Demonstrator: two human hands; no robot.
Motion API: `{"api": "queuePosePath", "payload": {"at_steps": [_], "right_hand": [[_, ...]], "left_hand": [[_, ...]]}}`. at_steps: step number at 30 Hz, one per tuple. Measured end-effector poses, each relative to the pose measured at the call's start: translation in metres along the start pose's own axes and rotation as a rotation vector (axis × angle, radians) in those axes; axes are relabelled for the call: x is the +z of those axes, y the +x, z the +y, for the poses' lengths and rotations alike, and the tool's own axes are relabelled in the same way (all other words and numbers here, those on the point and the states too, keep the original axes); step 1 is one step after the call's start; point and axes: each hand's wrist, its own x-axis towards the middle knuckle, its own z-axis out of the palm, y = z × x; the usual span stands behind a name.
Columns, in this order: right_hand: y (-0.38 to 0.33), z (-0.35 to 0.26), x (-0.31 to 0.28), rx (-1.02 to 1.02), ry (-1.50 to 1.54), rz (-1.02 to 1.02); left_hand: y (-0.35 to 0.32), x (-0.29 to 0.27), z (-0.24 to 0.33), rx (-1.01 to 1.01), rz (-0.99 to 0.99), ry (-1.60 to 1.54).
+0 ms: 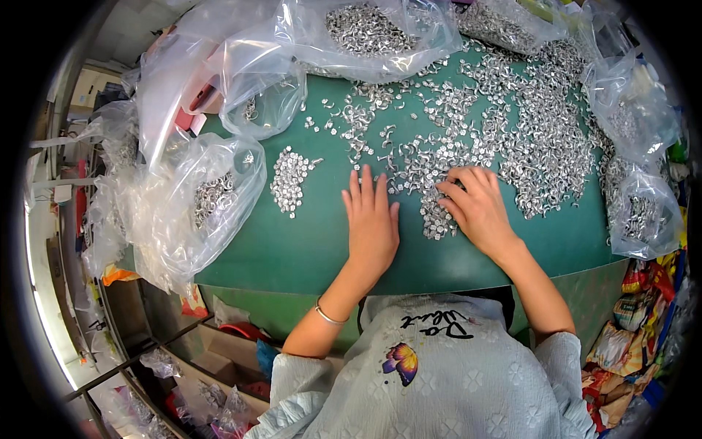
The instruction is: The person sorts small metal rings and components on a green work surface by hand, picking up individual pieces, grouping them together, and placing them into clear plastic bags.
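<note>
On a green tabletop (307,252) my left hand (371,227) lies with its fingers stretched out, their tips just by the loose edge of the scattered metal pieces. Nothing shows in it. My right hand (480,212) is bent over a cluster of small silvery metal pieces (436,219), its thumb and index finger drawn together at the cluster's edge. Whatever sits between those fingertips is too small or hidden to make out. A separate, tidy heap of similar pieces (290,181) lies to the left of my left hand.
Many more curved metal pieces (548,146) spread over the table's far right. Clear plastic bags of pieces stand along the edges: one at the back (373,62), one at left (234,212), one at right (643,227). A reddish phone-like object (201,99) lies back left.
</note>
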Motion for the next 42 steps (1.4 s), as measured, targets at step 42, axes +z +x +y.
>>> {"api": "queuePosePath", "payload": {"at_steps": [42], "right_hand": [[-0.010,0.024,-0.013,0.032,-0.164,0.035]], "left_hand": [[0.021,-0.022,-0.005,0.198,-0.067,-0.405]]}}
